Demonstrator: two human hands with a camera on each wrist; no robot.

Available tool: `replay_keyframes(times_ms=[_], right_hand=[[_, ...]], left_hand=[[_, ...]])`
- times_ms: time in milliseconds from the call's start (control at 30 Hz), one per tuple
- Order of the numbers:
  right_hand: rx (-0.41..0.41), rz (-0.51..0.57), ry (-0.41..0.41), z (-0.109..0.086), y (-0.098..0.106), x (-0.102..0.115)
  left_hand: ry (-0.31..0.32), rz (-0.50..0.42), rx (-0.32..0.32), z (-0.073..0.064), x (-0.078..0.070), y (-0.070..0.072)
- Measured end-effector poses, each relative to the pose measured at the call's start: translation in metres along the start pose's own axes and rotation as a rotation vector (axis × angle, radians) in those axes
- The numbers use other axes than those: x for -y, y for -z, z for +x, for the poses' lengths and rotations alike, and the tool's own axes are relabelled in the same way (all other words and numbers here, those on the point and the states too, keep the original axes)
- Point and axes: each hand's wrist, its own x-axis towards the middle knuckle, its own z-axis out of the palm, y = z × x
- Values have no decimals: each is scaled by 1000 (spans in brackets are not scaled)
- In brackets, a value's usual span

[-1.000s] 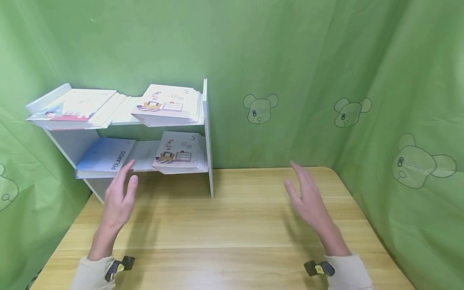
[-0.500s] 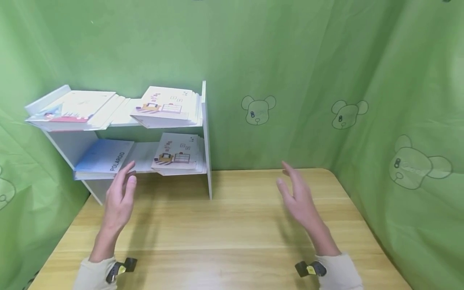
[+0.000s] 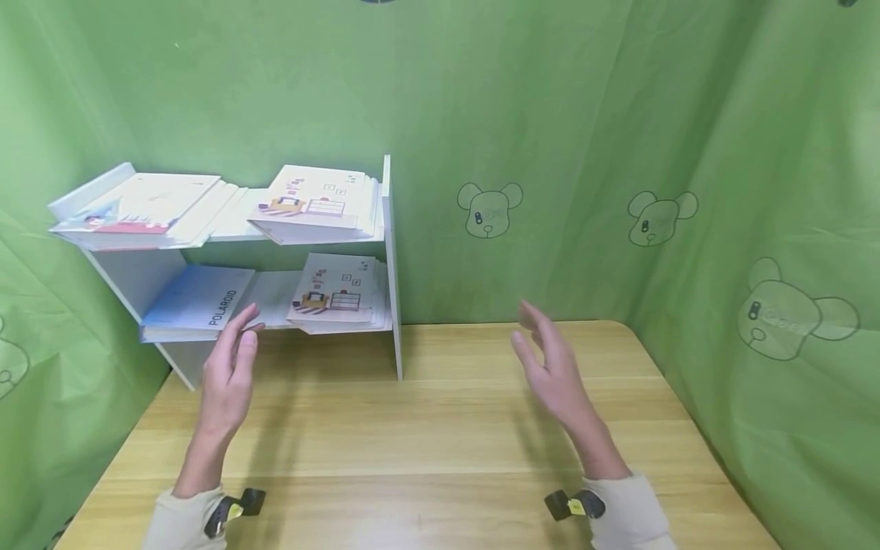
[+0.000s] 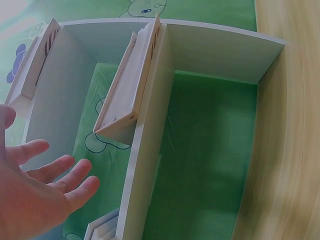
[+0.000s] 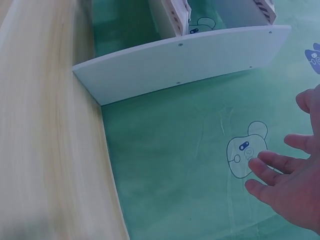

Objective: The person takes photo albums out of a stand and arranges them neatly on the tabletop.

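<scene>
While both hands hang in the air over the desk (image 3: 426, 435), the white shelf (image 3: 273, 296) stands at the back with books on its two boards. The left hand (image 3: 225, 386) is just in front of the shelf's left part, near the blue book (image 3: 192, 296) that says POLAROID. Its grip is loose, with nothing in it, and I can't see it touch the book. The right hand (image 3: 553, 378) is well off to the right of the shelf, fingers and thumb apart, and its grip has nothing in it too.

The blue book lies on the shelf's low board, at the left end, and its front edge seems to poke out a little. White books (image 3: 335, 289) lie at the right end of that board.

My guess is the blue book is stiff, a bit heavy, and maybe slippery on its smooth cover. It shouldn't break, but its corners could bend. That front edge looks best to hold, thumb on top and fingers under; pinching just the cover might let the pages flop.
</scene>
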Motion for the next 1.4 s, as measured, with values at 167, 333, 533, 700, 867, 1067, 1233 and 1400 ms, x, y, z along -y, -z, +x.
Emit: replay_keyframes(times_ms=[167, 333, 533, 700, 867, 1067, 1233, 1400], right_hand=[[14, 65, -16, 3, -2, 25], [16, 110, -49, 5, -8, 8], [16, 151, -68, 8, -13, 11], [23, 185, -74, 11, -15, 29], [29, 211, -72, 15, -15, 53], [30, 222, -78, 19, -19, 62], [22, 255, -78, 24, -23, 63], [15, 295, -92, 27, -26, 68]], left_hand=[[15, -5, -4, 2, -4, 0], [-7, -45, -16, 5, -11, 0], [-2, -101, -2, 7, -16, -1], [-11, -154, -3, 9, -18, -2], [-16, -211, -14, 11, -18, -3], [15, -292, -29, 16, -6, -4], [38, -368, -29, 20, 2, -5], [45, -416, -20, 22, 0, -5]])
